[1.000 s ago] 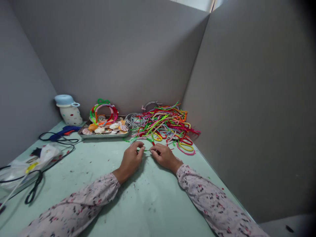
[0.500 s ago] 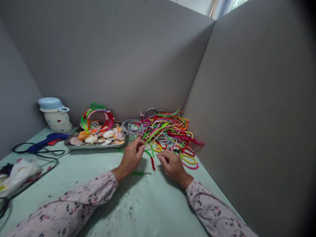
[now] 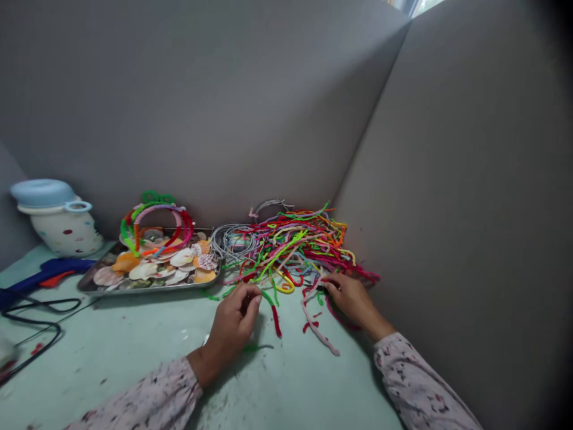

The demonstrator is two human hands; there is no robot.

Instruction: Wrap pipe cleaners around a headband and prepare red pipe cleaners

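Observation:
My left hand is closed in a pinch on a pipe cleaner, green near my fingers and red at its hanging end. My right hand has reached the front right edge of a tangled heap of colourful pipe cleaners. Its thumb and forefinger are pinched around a strand there, partly hidden by the fingers. A pale pink pipe cleaner trails toward me just left of those fingertips. Below my left hand lies a short green piece.
Left of the heap, a metal tray holds seashells and decorated hoops. Coiled grey wire lies between them. Farther left are a lidded jar and a blue tool with a black cord. Grey panels enclose the table.
My right hand has moved right and away from the left one, to the heap's edge, uncovering the pale pink strand. My left hand keeps the green-and-red pipe cleaner. The view has shifted right.

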